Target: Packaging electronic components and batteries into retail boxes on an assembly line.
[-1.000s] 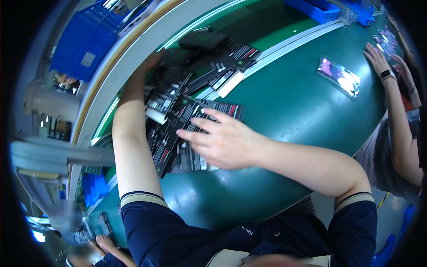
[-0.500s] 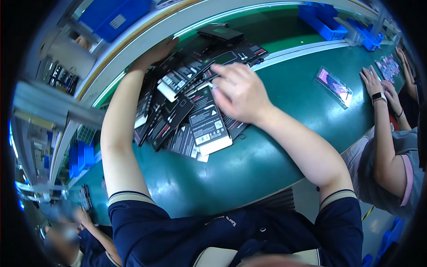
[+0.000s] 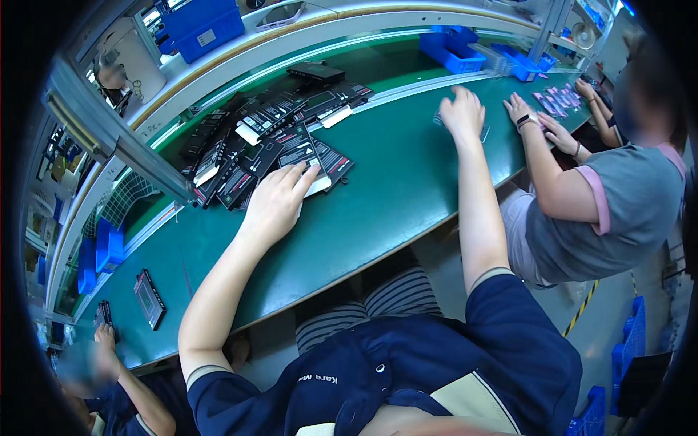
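Note:
My left hand (image 3: pixel 276 200) lies on the near side of a heap of flat black boxes (image 3: pixel 254 156), fingers stretched over a black box with a white end (image 3: pixel 318 184). That box is partly covered by the fingers. Farther right, my right hand (image 3: pixel 462 116) is over a clear flat pack (image 3: pixel 486 134) on the green table. Its fingers are apart and slightly bent, and the hand hides most of the pack, leaving only its ends in sight.
A person (image 3: pixel 600 211) at the right works beside small pink pieces (image 3: pixel 560 100). Blue bins (image 3: pixel 451 51) stand along the back. At the left, another person's hand (image 3: pixel 105 336) is near a black box (image 3: pixel 150 299). A metal post (image 3: pixel 145 167) rises beside the heap.
My right hand has left the heap and reached right, over the clear pack. My left hand has come from the heap's far side to its near side. The view has shifted right.

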The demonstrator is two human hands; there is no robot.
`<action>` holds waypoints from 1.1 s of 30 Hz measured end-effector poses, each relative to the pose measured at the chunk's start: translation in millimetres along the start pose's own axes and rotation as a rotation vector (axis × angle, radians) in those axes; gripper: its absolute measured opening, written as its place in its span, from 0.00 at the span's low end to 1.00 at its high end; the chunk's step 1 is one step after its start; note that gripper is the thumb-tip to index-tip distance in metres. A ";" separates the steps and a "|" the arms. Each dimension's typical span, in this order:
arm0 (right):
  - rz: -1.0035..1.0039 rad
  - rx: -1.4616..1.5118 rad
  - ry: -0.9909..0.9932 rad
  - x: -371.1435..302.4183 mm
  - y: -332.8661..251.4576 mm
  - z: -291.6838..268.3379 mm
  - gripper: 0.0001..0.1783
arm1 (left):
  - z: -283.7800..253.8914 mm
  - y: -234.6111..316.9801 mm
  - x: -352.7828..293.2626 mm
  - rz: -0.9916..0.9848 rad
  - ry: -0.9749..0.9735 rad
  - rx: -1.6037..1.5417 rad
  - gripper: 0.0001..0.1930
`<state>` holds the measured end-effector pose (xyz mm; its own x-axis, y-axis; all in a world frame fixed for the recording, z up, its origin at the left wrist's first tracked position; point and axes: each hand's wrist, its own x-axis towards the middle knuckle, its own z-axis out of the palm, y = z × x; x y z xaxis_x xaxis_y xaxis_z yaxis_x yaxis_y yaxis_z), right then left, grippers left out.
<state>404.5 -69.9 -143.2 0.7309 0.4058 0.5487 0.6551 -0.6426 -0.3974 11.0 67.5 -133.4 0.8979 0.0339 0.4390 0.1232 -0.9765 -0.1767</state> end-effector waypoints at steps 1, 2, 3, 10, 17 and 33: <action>0.019 -0.107 0.005 -16.1 22.5 1.5 0.25 | 7.1 0.4 3.7 0.004 0.013 -0.003 0.27; -0.075 -0.222 -0.013 -33.0 57.1 10.3 0.25 | 16.1 1.6 9.8 0.028 0.038 0.015 0.25; -0.175 -0.328 -0.038 -50.2 77.2 17.1 0.25 | 19.1 1.7 12.5 0.041 0.056 0.040 0.23; -0.523 0.068 -0.338 -160.9 1.0 -95.4 0.26 | -5.8 35.0 18.2 0.064 0.031 -0.399 0.24; -0.422 0.291 -0.394 -189.9 -18.0 -82.3 0.29 | -31.7 -30.5 60.2 -0.092 -0.808 -0.167 0.54; -0.146 0.665 -0.224 -217.4 -53.3 -80.7 0.32 | -30.6 62.5 -7.5 -0.237 -0.149 -0.434 0.40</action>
<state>195.3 -176.3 -181.9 0.6016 0.6269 0.4951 0.6753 -0.0680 -0.7344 -1.0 -0.3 -120.8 0.9208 0.2639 0.2871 0.1722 -0.9357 0.3078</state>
